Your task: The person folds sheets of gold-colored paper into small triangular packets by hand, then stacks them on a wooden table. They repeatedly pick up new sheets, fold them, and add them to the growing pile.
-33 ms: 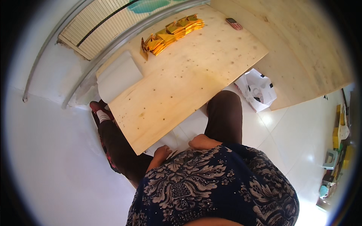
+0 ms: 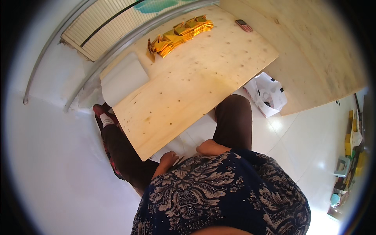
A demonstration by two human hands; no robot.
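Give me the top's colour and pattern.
The top is dark blue with beige flowers and leaves, best seen in the head view.

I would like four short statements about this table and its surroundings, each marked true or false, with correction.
1. The keypad phone lies on the wooden table, right of the folded golden papers. True.
2. Both hands rest on the table. False: the left hand and right hand are off it, near the blue patterned garment.
3. The white sheet lies at the table's left end. True.
4. The white bag stands on the table. False: it is beside the right knee.
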